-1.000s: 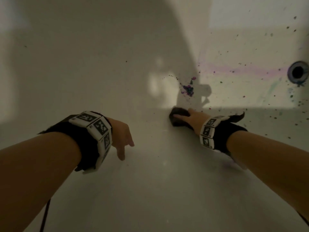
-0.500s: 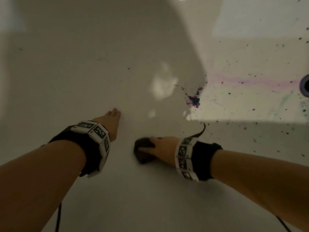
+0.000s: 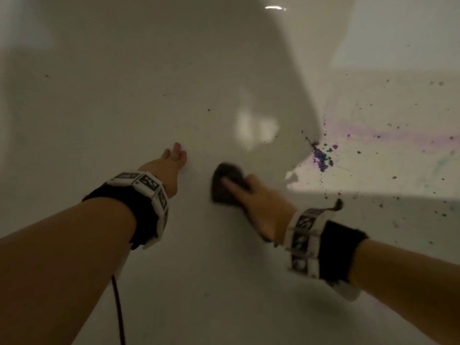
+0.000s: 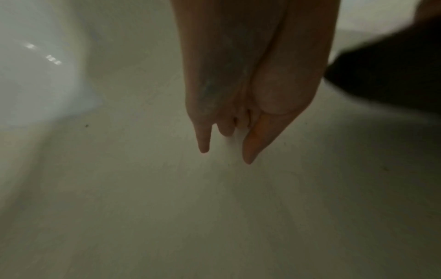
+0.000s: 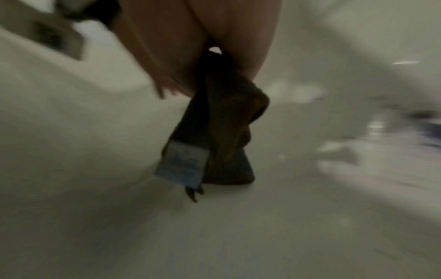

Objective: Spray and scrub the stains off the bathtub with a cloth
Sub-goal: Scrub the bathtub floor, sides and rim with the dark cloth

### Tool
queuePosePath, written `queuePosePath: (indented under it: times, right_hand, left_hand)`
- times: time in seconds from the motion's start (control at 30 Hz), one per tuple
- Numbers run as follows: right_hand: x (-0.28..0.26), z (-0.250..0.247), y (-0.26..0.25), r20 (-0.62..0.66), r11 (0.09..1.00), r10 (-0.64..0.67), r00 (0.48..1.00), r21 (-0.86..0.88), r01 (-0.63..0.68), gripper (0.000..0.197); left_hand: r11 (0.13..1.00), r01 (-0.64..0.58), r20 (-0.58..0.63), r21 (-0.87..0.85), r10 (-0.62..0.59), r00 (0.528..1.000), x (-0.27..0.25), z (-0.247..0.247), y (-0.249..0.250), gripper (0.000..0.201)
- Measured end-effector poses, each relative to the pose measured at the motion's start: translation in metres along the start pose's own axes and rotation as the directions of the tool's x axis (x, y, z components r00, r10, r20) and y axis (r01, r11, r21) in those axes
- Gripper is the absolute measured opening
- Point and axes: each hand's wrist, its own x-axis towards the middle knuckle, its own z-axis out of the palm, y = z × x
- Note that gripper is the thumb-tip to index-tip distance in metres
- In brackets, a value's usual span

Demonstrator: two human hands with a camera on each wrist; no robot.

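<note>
I look down into a white bathtub (image 3: 199,270) in dim light. My right hand (image 3: 231,184) grips a dark cloth (image 3: 220,175) and presses it on the tub surface; the picture is blurred by motion. In the right wrist view the cloth (image 5: 224,132) runs up between thumb and palm of the right hand (image 5: 190,56), and a pale blue label (image 5: 181,166) shows on it. A purple blotch of stains (image 3: 321,156) lies to the right of the cloth. My left hand (image 3: 174,158) lies flat on the tub, fingers straight, holding nothing (image 4: 224,151).
A faint purple streak (image 3: 373,134) and many dark specks (image 3: 398,125) cover the lit right part of the tub. The tub wall curves up at the left (image 4: 35,75). A black cable (image 3: 118,307) hangs from my left wrist.
My right hand has swept the cloth from just below the purple blotch to the left, near my left hand. The left hand has stretched forward and come down flat on the tub.
</note>
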Motion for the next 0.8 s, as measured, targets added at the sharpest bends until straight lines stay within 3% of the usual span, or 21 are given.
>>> queuePosePath:
  times: [0.07, 0.13, 0.23, 0.3, 0.37, 0.43, 0.5, 0.53, 0.6, 0.7, 0.8]
  right_hand:
    - [0.015, 0.026, -0.032, 0.194, 0.999, -0.007, 0.981, 0.033, 0.0, 0.053]
    - [0.04, 0.038, -0.048, 0.214, 0.988, 0.098, 0.972, 0.094, -0.12, 0.053]
    - [0.071, 0.018, -0.044, -0.019, 0.953, 0.184, 0.983, 0.248, -0.173, 0.048]
    - [0.08, -0.006, -0.024, -0.223, 0.942, 0.233, 0.947, 0.292, -0.163, 0.046]
    - [0.084, -0.033, 0.005, -0.372, 0.926, 0.349, 0.86, 0.276, -0.256, 0.046]
    - [0.079, -0.057, 0.033, -0.49, 0.877, 0.48, 0.728, 0.254, -0.408, 0.047]
    - [0.07, -0.072, 0.045, -0.487, 0.809, 0.588, 0.646, 0.337, -0.482, 0.05]
    - [0.067, -0.075, 0.043, -0.466, 0.8, 0.6, 0.65, 0.345, -0.491, 0.052]
    - [0.067, -0.074, 0.022, -0.506, 0.866, 0.497, 0.705, 0.231, -0.444, 0.056]
    - [0.083, -0.062, -0.032, -0.527, 0.988, 0.151, 0.837, 0.098, -0.116, 0.05]
    - [0.115, -0.057, -0.091, -0.38, 0.961, 0.045, 0.924, 0.27, 0.065, 0.036]
  left_hand:
    - [1.0, -0.004, 0.027, 0.015, 0.003, 1.0, 0.0, -0.006, -0.001, 0.078]
    - [0.999, 0.001, 0.067, 0.035, -0.003, 0.998, 0.001, -0.011, -0.003, 0.075]
    - [1.0, 0.001, 0.061, 0.025, -0.002, 0.998, 0.005, -0.012, -0.008, 0.073]
    - [1.0, -0.004, 0.06, 0.007, 0.003, 0.998, 0.005, -0.012, -0.009, 0.073]
    - [1.0, -0.014, 0.08, 0.017, 0.013, 0.997, 0.004, -0.012, -0.009, 0.072]
    - [0.999, -0.035, 0.099, 0.023, 0.032, 0.995, 0.004, -0.011, -0.01, 0.072]
    - [0.999, -0.041, 0.1, 0.009, 0.039, 0.994, 0.003, -0.01, -0.012, 0.073]
    - [0.999, -0.041, 0.098, 0.0, 0.041, 0.994, 0.003, -0.009, -0.013, 0.073]
    - [1.0, -0.029, 0.109, -0.004, 0.029, 0.994, 0.001, -0.009, -0.012, 0.073]
    - [1.0, -0.012, 0.099, 0.02, 0.01, 0.995, -0.001, -0.011, -0.008, 0.069]
    - [0.998, 0.069, 0.048, 0.003, -0.07, 0.996, -0.005, -0.013, -0.003, 0.055]
